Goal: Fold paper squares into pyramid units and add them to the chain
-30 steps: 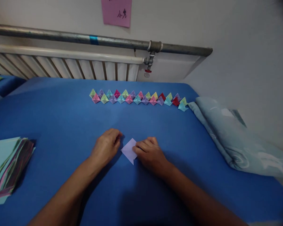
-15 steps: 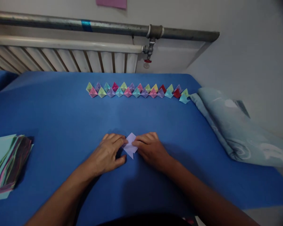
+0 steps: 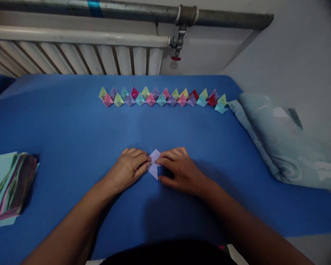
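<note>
Flat blue surface point(image 3: 71, 125), folded lilac paper point(image 3: 154, 170).
Left hand point(image 3: 128, 168) now pinches its edge, seemingly steadying it; right hand point(image 3: 184, 170), thumb spread apart, touches it.

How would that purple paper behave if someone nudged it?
The purple paper likely weighs little, being small and thin. Its folded shape may make it slightly stiff. Lying flat on the blue table, it would probably slide rather than roll.

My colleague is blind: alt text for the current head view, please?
A left hand and right hand touch a small folded lilac paper on a blue surface. Behind: two rows of colorful folded papers; paper stack at left, folded blanket at right.
</note>
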A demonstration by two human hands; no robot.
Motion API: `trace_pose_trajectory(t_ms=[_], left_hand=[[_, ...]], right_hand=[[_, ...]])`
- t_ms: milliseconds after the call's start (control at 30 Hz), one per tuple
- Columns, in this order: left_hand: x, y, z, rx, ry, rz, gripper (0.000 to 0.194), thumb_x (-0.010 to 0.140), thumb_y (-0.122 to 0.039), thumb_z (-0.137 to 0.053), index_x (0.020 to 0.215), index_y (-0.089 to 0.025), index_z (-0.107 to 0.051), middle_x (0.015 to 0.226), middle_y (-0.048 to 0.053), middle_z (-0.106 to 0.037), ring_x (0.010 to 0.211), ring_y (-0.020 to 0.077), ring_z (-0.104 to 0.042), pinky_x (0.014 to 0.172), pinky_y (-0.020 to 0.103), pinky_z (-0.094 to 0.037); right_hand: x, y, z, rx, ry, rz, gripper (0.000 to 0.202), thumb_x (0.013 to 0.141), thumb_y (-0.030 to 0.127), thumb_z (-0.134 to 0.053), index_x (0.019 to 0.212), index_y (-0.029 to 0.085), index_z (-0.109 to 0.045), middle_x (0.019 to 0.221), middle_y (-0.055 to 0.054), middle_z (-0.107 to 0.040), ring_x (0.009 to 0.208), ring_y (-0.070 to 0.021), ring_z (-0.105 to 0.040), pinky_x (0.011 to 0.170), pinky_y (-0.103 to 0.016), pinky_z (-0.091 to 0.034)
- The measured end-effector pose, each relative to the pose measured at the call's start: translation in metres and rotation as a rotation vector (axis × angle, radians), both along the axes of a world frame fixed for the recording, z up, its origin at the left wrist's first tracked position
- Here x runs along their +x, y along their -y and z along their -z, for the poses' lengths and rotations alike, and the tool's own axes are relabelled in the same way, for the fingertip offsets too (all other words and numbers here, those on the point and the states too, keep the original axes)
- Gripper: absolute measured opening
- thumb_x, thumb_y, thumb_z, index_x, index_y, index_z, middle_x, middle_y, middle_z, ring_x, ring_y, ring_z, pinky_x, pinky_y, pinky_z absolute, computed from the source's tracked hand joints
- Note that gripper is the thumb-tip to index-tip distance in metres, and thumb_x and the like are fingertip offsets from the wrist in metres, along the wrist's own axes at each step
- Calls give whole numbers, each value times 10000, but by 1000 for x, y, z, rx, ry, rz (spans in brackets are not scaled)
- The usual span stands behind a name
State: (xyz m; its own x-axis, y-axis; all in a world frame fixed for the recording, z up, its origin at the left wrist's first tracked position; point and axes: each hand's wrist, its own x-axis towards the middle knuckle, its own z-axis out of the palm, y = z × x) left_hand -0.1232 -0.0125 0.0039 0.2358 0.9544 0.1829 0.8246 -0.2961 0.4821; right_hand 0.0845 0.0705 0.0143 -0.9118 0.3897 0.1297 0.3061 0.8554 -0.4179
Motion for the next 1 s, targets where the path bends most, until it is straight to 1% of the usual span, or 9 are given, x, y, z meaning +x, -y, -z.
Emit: trace_pose_trajectory(t_ms=[133,233,300,433,600,767,900,1000], left_hand=[[-1,0,2,-8,3,0,256,954,-299,-422,1008,-210,-656,1025,53,-681,922,187,-596,848,372,-425],[-4,1,0,-29,15,15,239,935,-252,-431,1044,-210,-639,1072,54,-677,949,197,-597,868,391,-415],[-5,3,-3,-59,7,28,245,895,-226,-469,1088,-214,-620,1113,56,-666,972,209,-595,886,405,-405],[-2,6,-8,-87,-41,31,283,827,-285,-565,1098,-222,-616,1129,61,-653,992,233,-578,886,412,-397],[8,8,-7,-18,-128,8,264,832,-336,-589,1059,-207,-624,1077,77,-661,965,243,-570,844,403,-402],[13,9,-6,27,-192,-32,207,847,-292,-562,1017,-188,-615,1033,76,-677,948,243,-584,824,393,-401],[14,9,-6,38,-188,-27,202,863,-276,-534,1020,-178,-613,1062,82,-677,960,247,-592,821,397,-402],[13,8,-5,30,-181,-44,193,879,-281,-511,1011,-183,-613,1062,81,-680,957,245,-593,812,393,-402]], right_hand=[[-1,2,1,28,18,8,342,835,387,-610,1127,210,-609,1098,-77,-629,961,-227,-515,840,-392,-305],[-3,4,4,39,18,35,291,863,373,-594,1110,221,-618,1084,-66,-632,951,-222,-514,831,-388,-303],[-4,5,6,36,9,52,253,886,363,-576,1092,225,-628,1066,-63,-636,945,-216,-515,832,-386,-302],[-4,6,8,31,-16,82,185,912,291,-539,1044,221,-648,1012,-56,-647,921,-200,-513,823,-377,-301],[-3,5,12,38,-23,94,165,899,261,-559,1029,230,-654,1014,-34,-646,916,-187,-508,825,-371,-296],[-3,4,12,13,-52,110,147,895,239,-559,1003,231,-658,997,-30,-655,894,-182,-513,822,-365,-294],[-4,5,11,15,-58,99,170,885,272,-560,1024,222,-644,1012,-42,-648,899,-191,-511,812,-370,-284],[-7,8,12,51,-29,108,225,870,311,-581,1073,231,-634,981,-39,-635,877,-196,-491,796,-374,-271]])
